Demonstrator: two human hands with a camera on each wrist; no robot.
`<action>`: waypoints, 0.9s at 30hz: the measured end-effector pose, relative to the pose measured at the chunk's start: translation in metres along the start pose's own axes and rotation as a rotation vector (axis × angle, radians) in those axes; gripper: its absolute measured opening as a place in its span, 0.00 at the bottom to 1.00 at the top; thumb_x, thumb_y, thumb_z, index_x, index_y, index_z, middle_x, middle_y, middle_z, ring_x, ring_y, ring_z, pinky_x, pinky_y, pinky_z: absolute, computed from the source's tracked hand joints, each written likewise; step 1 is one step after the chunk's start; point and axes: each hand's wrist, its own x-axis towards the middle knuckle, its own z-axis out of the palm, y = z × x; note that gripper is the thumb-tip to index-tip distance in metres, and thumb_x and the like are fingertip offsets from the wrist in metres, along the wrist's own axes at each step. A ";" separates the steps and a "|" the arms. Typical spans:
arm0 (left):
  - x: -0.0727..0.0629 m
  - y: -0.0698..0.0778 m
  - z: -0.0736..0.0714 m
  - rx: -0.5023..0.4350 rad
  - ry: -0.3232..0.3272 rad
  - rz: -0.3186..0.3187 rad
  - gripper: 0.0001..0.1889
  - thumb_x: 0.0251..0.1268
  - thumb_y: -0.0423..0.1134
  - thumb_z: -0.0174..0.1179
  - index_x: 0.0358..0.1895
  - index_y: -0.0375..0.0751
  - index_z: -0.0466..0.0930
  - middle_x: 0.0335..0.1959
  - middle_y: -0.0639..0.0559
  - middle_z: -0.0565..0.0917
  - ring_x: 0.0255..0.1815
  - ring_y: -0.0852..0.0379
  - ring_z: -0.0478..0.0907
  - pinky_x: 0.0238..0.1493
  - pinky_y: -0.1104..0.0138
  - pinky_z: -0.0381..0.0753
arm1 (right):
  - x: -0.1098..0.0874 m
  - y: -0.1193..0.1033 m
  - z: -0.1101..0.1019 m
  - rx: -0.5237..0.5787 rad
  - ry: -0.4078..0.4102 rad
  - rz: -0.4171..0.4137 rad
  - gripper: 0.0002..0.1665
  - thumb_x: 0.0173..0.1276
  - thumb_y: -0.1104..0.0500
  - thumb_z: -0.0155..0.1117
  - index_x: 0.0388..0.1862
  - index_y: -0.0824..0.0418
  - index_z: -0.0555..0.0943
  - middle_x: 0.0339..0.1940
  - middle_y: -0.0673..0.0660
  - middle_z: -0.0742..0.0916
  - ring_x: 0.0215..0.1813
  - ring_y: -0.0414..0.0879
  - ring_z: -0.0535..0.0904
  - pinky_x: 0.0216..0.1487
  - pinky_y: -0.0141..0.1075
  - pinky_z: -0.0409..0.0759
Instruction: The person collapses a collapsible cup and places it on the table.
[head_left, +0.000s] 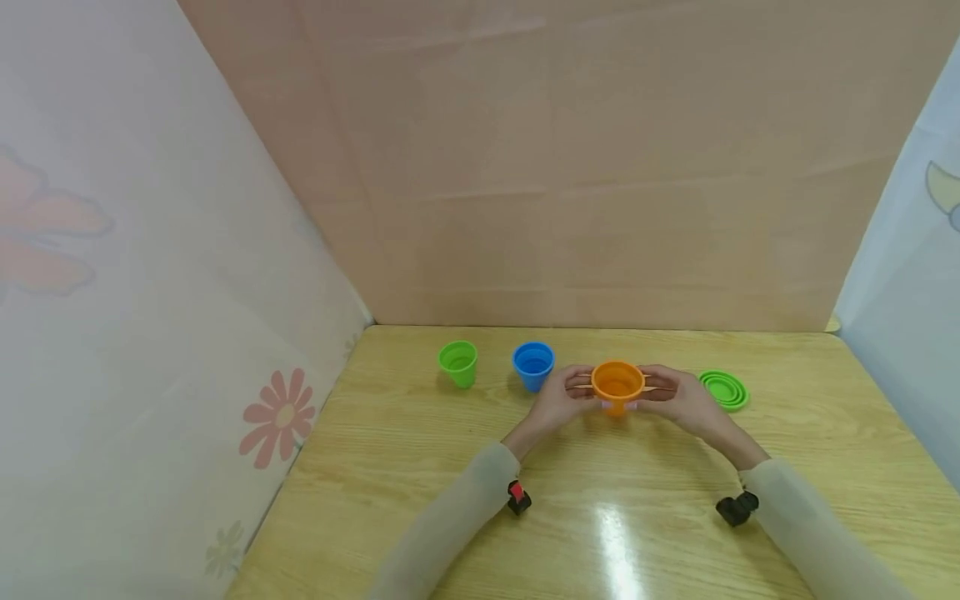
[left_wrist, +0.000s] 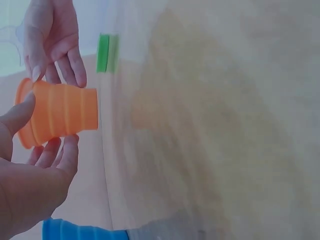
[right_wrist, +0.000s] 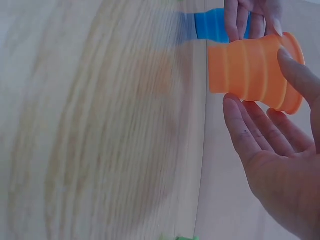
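An orange collapsible cup (head_left: 617,385), pulled out to full height with its mouth up, is between both hands over the table. My left hand (head_left: 557,402) pinches its left side with thumb and fingers. On the opposite side, my right hand (head_left: 684,402) holds it the same way. Ringed folds show along the wall of the orange cup (left_wrist: 60,111) in both wrist views. Whether its base touches the table is hard to tell. Just beyond the left hand stands an extended blue cup (head_left: 533,367). A flattened green collapsible cup (head_left: 724,390) lies beside the right hand.
Farther left stands an extended green cup (head_left: 458,363). All of this is on a glossy wooden table (head_left: 465,500). A pinkish-brown cloth backdrop (head_left: 555,208) rises at the table's rear edge, with a flower-printed white sheet (head_left: 165,275) along the left.
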 end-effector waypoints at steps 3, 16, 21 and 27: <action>-0.010 -0.004 -0.001 -0.013 -0.003 -0.016 0.29 0.64 0.36 0.74 0.68 0.44 0.78 0.63 0.48 0.87 0.59 0.54 0.87 0.63 0.65 0.88 | -0.004 -0.001 0.005 0.018 -0.026 -0.005 0.40 0.68 0.52 0.77 0.74 0.64 0.73 0.66 0.70 0.84 0.61 0.63 0.87 0.53 0.41 0.92; -0.051 -0.010 -0.014 -0.035 -0.022 0.012 0.29 0.64 0.33 0.74 0.69 0.43 0.77 0.63 0.45 0.86 0.61 0.54 0.87 0.62 0.67 0.88 | -0.021 -0.015 0.029 0.061 -0.109 -0.063 0.36 0.67 0.56 0.77 0.69 0.65 0.75 0.63 0.70 0.85 0.57 0.54 0.89 0.52 0.36 0.91; -0.060 -0.013 -0.019 -0.047 -0.007 0.025 0.29 0.63 0.30 0.74 0.68 0.42 0.78 0.64 0.43 0.86 0.62 0.50 0.86 0.62 0.67 0.87 | -0.022 -0.015 0.038 0.104 -0.124 -0.067 0.36 0.67 0.57 0.77 0.70 0.66 0.74 0.64 0.71 0.84 0.58 0.58 0.88 0.53 0.36 0.91; -0.066 -0.016 -0.024 -0.064 0.008 0.001 0.28 0.61 0.29 0.75 0.66 0.43 0.80 0.61 0.42 0.87 0.61 0.49 0.87 0.60 0.67 0.88 | -0.022 -0.016 0.047 0.126 -0.132 -0.080 0.36 0.68 0.58 0.77 0.70 0.68 0.73 0.64 0.73 0.83 0.58 0.61 0.88 0.52 0.38 0.92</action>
